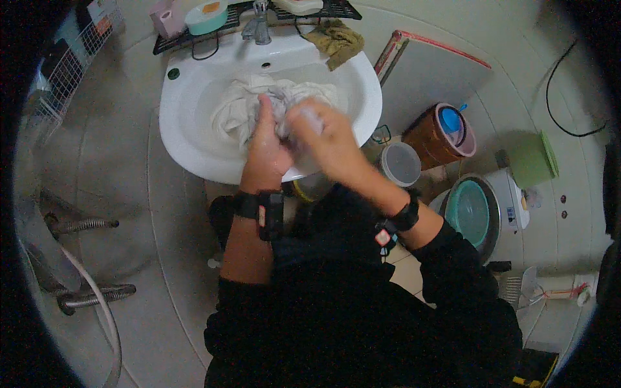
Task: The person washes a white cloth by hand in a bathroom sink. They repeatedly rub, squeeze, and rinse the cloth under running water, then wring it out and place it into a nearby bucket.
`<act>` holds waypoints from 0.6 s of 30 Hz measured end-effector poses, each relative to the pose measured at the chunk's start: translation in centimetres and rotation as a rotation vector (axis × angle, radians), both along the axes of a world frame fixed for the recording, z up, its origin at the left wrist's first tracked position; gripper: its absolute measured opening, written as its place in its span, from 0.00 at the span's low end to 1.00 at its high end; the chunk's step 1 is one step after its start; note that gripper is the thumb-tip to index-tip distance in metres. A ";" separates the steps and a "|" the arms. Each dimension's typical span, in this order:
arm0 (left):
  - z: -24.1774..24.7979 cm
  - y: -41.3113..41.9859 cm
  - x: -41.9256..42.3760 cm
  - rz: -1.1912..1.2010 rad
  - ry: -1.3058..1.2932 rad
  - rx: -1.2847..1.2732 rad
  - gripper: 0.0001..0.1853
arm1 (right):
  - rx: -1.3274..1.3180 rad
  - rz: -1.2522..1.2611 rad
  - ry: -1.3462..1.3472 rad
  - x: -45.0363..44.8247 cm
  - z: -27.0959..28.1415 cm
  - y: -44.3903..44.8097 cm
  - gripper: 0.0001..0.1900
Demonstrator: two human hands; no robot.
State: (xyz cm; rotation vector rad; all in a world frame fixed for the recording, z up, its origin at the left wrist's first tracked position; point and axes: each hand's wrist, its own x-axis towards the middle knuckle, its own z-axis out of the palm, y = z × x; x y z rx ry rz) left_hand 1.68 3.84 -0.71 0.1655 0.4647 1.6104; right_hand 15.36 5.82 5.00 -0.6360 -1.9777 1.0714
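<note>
White wet-looking cloth (pixel 233 109) lies bunched in the white ceramic washbasin (pixel 182 131). My left hand (pixel 267 145) is over the basin's front part, thumb pointing up, with a greyish part of the cloth against its palm and fingers. Beside it on the right, my right hand (pixel 322 133) is curled and blurred; something whitish shows at its fingers, perhaps foam or cloth, and I cannot tell which. The fingertips of both hands are partly hidden. Behind the cloth stands a chrome faucet (pixel 262 24). A brown-green rag (pixel 339 41) hangs over the basin's back right rim.
A teal soap dish (pixel 206 18) and a pink holder (pixel 168 19) stand on the black rack behind the basin. To the right are a lidded plastic tub (pixel 400 164), a brown bucket (pixel 427 138), a teal basin (pixel 468 213) and a green bin (pixel 533 160). A wire basket (pixel 73 72) hangs at left.
</note>
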 end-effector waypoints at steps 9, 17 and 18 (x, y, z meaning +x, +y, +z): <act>0.9 0.2 0.7 0.158 0.079 -0.065 0.27 | 0.382 -0.375 -0.210 -4.1 0.0 3.3 0.17; 0.2 0.5 0.2 0.279 0.141 -0.174 0.29 | 0.331 -0.271 -0.381 -4.4 0.8 1.1 0.18; 0.3 0.8 0.3 0.131 -0.013 -0.098 0.27 | 0.323 -0.335 -0.387 -5.0 1.3 2.2 0.18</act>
